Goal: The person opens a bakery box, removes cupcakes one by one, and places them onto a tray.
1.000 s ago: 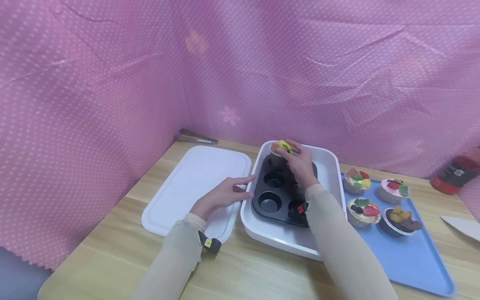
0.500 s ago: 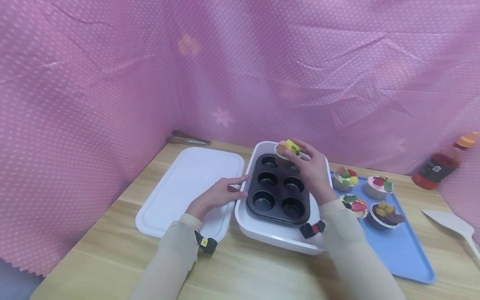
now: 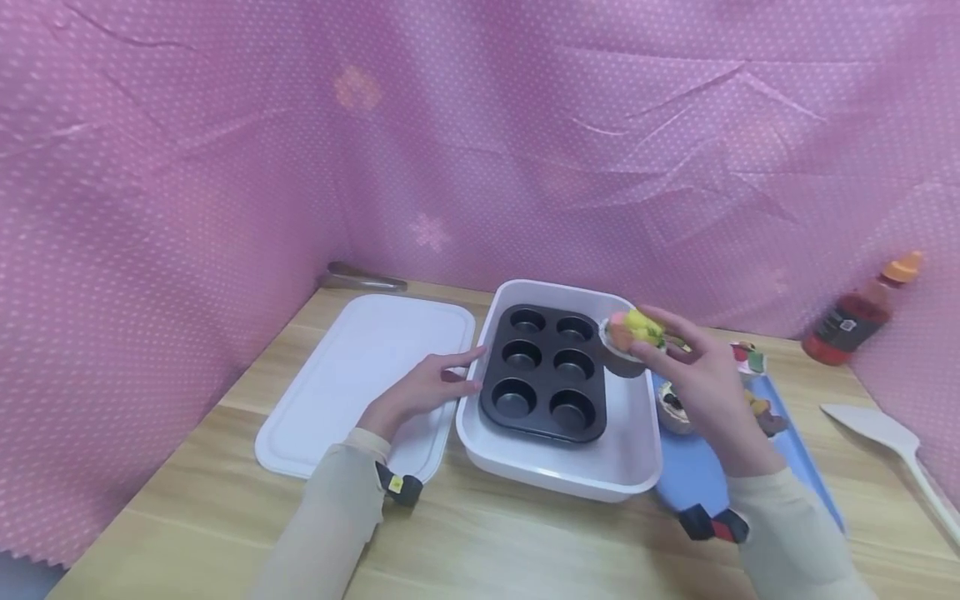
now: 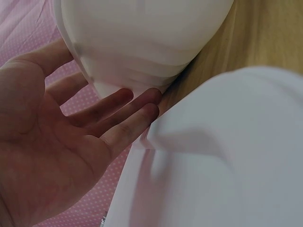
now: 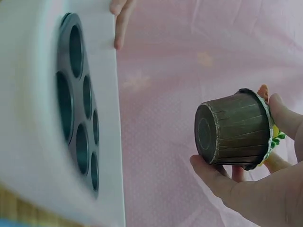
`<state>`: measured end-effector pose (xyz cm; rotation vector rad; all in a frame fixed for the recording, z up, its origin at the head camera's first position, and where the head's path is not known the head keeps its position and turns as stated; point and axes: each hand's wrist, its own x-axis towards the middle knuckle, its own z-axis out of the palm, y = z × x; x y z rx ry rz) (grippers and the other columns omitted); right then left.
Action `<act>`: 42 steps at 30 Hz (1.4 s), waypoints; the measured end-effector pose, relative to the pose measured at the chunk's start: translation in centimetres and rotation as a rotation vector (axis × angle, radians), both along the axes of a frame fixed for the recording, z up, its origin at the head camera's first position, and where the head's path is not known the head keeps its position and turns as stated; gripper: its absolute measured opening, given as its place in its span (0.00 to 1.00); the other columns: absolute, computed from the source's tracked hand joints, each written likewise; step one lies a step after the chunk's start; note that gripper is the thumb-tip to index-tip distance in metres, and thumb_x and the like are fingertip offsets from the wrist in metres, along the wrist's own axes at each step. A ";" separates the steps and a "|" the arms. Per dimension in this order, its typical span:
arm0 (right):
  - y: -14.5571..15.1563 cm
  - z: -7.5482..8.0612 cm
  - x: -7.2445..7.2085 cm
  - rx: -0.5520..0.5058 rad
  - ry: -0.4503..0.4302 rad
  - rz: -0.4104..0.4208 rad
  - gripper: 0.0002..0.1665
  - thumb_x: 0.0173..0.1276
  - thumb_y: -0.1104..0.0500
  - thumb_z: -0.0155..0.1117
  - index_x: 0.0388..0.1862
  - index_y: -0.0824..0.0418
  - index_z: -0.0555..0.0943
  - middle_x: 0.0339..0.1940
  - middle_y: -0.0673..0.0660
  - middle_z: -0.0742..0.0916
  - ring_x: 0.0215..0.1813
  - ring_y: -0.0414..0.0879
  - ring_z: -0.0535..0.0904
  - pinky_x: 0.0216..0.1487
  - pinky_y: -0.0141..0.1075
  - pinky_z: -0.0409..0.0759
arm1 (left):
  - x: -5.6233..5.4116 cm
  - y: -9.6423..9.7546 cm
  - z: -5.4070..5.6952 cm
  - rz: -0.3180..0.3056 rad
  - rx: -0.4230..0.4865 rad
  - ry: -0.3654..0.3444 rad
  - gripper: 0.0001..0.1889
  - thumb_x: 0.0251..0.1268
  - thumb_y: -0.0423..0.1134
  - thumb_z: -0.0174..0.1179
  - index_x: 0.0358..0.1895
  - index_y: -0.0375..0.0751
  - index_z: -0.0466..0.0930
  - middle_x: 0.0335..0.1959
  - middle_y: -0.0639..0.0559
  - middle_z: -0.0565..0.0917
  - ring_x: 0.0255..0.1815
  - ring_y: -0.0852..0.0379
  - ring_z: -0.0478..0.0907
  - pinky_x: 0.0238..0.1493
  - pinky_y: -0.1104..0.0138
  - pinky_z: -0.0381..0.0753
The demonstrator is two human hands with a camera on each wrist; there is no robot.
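Note:
My right hand [image 3: 705,387] holds a cupcake [image 3: 628,343] with a dark wrapper and pink and yellow fruit topping, above the right rim of the white tub. In the right wrist view the cupcake [image 5: 234,128] lies tilted on its side between thumb and fingers, its base fully visible. A black muffin tin [image 3: 547,375] with several vacant cups sits inside the white tub [image 3: 540,477]. Against the tub's left side, my left hand [image 3: 420,392] rests with fingers spread. Seen from the left wrist, these fingers [image 4: 120,126] are loosely extended near the tub wall.
A blue tray [image 3: 686,471] with several cupcakes, partly hidden by my right arm, lies right of the tub. Left stands a white cutting board [image 3: 367,367]; tongs [image 3: 366,277] lie behind it. Far right are a red sauce bottle [image 3: 847,325] and a white spatula [image 3: 873,425].
My right hand has lifted the cupcake from the tin's back left area and carried it right, toward the blue tray. The left hand stays at the tub's side. The head view has shifted slightly right.

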<state>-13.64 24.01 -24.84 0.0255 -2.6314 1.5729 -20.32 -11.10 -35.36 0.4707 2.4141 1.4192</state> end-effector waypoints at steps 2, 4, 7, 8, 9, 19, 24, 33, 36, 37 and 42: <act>1.2 -0.3 0.8 0.036 -0.004 -0.029 0.37 0.68 0.40 0.68 0.75 0.41 0.71 0.75 0.56 0.71 0.46 0.33 0.79 0.32 0.22 0.76 | 0.1 0.0 0.0 0.006 -0.001 -0.004 0.33 0.70 0.43 0.64 0.76 0.57 0.65 0.75 0.42 0.70 0.64 0.41 0.80 0.72 0.42 0.68; 2.4 -0.7 1.6 0.062 -0.009 -0.068 0.36 0.67 0.40 0.68 0.74 0.40 0.72 0.70 0.54 0.74 0.37 0.32 0.76 0.23 0.26 0.71 | 0.2 0.1 0.1 0.015 0.001 -0.009 0.33 0.70 0.43 0.65 0.76 0.57 0.66 0.75 0.42 0.70 0.64 0.42 0.80 0.72 0.43 0.68; 4.3 -1.7 2.6 0.100 -0.006 -0.110 0.36 0.68 0.42 0.69 0.74 0.40 0.72 0.71 0.53 0.75 0.39 0.29 0.74 0.29 0.22 0.72 | 0.4 0.1 0.2 0.026 0.000 -0.015 0.33 0.69 0.43 0.65 0.76 0.57 0.66 0.74 0.42 0.71 0.64 0.43 0.81 0.72 0.44 0.69; 5.0 -2.0 2.9 0.100 -0.011 -0.115 0.36 0.69 0.43 0.68 0.74 0.40 0.71 0.73 0.52 0.74 0.41 0.33 0.79 0.30 0.22 0.73 | 0.5 0.2 0.2 0.028 -0.001 -0.017 0.33 0.69 0.43 0.65 0.76 0.57 0.66 0.74 0.42 0.71 0.64 0.43 0.81 0.73 0.44 0.69; 5.6 -2.4 3.2 0.107 -0.014 -0.122 0.36 0.69 0.44 0.68 0.75 0.40 0.71 0.75 0.51 0.73 0.48 0.35 0.79 0.35 0.20 0.74 | 0.5 0.2 0.2 0.030 -0.005 -0.017 0.33 0.69 0.43 0.65 0.76 0.57 0.66 0.74 0.42 0.71 0.64 0.43 0.80 0.73 0.44 0.68; 9.5 -6.3 6.3 0.168 -0.101 -0.073 0.36 0.73 0.45 0.64 0.77 0.46 0.68 0.75 0.51 0.72 0.64 0.37 0.76 0.56 0.30 0.80 | 0.6 0.2 -0.1 0.029 -0.026 0.000 0.33 0.70 0.44 0.64 0.76 0.57 0.65 0.74 0.41 0.71 0.64 0.41 0.80 0.72 0.42 0.69; 10.0 -7.6 7.2 0.138 -0.175 -0.047 0.38 0.73 0.45 0.64 0.78 0.51 0.65 0.78 0.63 0.66 0.70 0.61 0.75 0.60 0.41 0.83 | 0.7 0.2 -0.1 0.023 -0.030 0.018 0.33 0.70 0.43 0.64 0.77 0.55 0.64 0.73 0.39 0.72 0.64 0.39 0.80 0.71 0.44 0.70; 10.4 -9.7 8.0 0.058 -0.204 -0.038 0.37 0.72 0.48 0.67 0.75 0.57 0.68 0.74 0.51 0.70 0.50 0.19 0.74 0.46 0.19 0.78 | 1.2 0.5 -0.1 0.039 -0.047 0.002 0.33 0.71 0.44 0.63 0.77 0.58 0.64 0.72 0.39 0.73 0.65 0.39 0.79 0.71 0.43 0.70; 10.4 -9.8 8.0 0.050 -0.231 -0.026 0.39 0.72 0.47 0.66 0.76 0.58 0.66 0.79 0.63 0.63 0.57 0.32 0.79 0.47 0.20 0.78 | 1.3 0.6 -0.1 0.040 -0.050 0.005 0.33 0.71 0.44 0.63 0.77 0.57 0.64 0.73 0.39 0.73 0.65 0.39 0.79 0.71 0.42 0.69; 10.4 -9.8 8.0 0.063 -0.236 -0.022 0.40 0.71 0.47 0.66 0.77 0.58 0.65 0.80 0.65 0.62 0.62 0.42 0.80 0.50 0.24 0.81 | 1.3 0.6 -0.1 0.040 -0.051 0.006 0.33 0.71 0.44 0.63 0.77 0.57 0.64 0.73 0.40 0.73 0.65 0.39 0.79 0.72 0.42 0.69; 10.5 -10.1 8.1 0.050 -0.256 0.007 0.43 0.70 0.50 0.68 0.77 0.62 0.63 0.81 0.71 0.57 0.73 0.81 0.60 0.65 0.54 0.77 | 1.5 0.7 -0.1 0.044 -0.049 0.004 0.33 0.71 0.44 0.63 0.77 0.57 0.64 0.72 0.39 0.73 0.65 0.40 0.79 0.72 0.43 0.69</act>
